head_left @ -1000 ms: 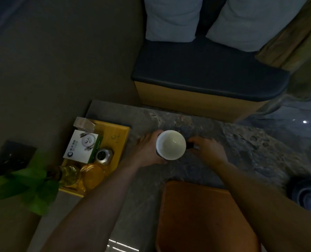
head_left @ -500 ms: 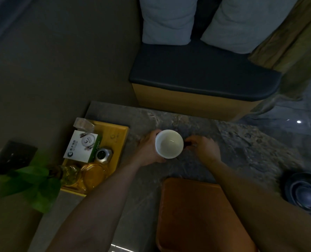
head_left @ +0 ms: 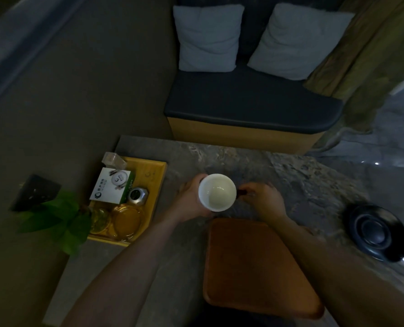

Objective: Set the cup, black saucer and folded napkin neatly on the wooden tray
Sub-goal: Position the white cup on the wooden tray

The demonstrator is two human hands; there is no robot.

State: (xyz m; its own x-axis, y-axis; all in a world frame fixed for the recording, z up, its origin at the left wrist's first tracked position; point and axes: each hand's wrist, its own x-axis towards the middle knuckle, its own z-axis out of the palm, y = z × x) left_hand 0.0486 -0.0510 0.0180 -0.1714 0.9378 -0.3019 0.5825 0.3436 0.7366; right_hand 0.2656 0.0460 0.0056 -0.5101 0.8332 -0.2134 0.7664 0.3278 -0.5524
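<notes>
A white cup [head_left: 217,192], empty and upright, is at the middle of the stone table, just beyond the far edge of the brown wooden tray [head_left: 255,267]. My left hand [head_left: 192,199] wraps around the cup's left side. My right hand [head_left: 263,200] pinches the dark handle on the cup's right side. The tray lies bare near the table's front edge. The black saucer [head_left: 378,232] sits on the table at the far right, apart from both hands. No folded napkin is visible.
A yellow tray [head_left: 157,172] at the table's left holds a white box, a small metal jar, glass pieces and a vase with green leaves [head_left: 61,220]. Beyond the table stands a dark-cushioned bench [head_left: 250,107] with two grey pillows. A curtain hangs at right.
Both hands stay on the cup, which has shifted slightly toward the wooden tray. My head has tipped back a little, so more of the bench, the pillows and the saucer shows.
</notes>
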